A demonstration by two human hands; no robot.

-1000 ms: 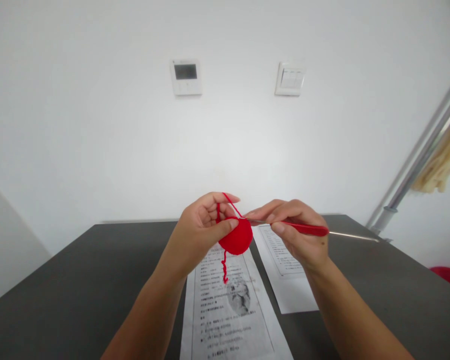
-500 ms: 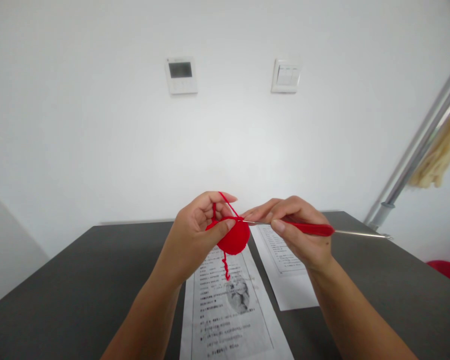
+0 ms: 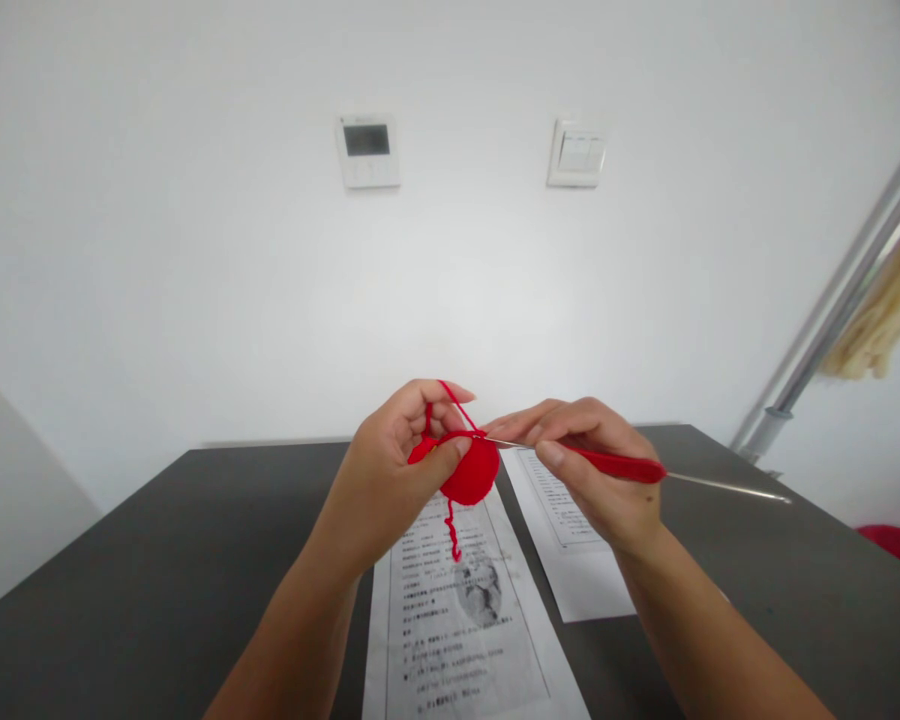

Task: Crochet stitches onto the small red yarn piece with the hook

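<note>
My left hand [image 3: 405, 445] pinches a rounded piece of red crochet work [image 3: 471, 472] between thumb and fingers. A strand of red yarn [image 3: 457, 405] runs over its raised index finger down to the top edge of the piece. Below dangles a curly red yarn tail [image 3: 452, 532]. In my right hand [image 3: 600, 460] is a crochet hook [image 3: 622, 466] with a red grip and a metal shaft at both ends. The hook's tip meets the upper edge of the crochet work beside my left thumb; the exact stitch is too small to make out.
Two printed sheets, one nearer [image 3: 457, 640] and one to the right [image 3: 570, 560], lie on the dark table [image 3: 195, 580]. Behind stands a white wall with a control panel [image 3: 368, 152] and a switch [image 3: 577, 154]. A metal pole [image 3: 832, 310] leans at right, near a yellowish cloth [image 3: 881, 310].
The hook has tilted, its back end swinging slightly down and its tip staying at the work's edge. The crochet work has shifted a little upward. Both hands keep their hold.
</note>
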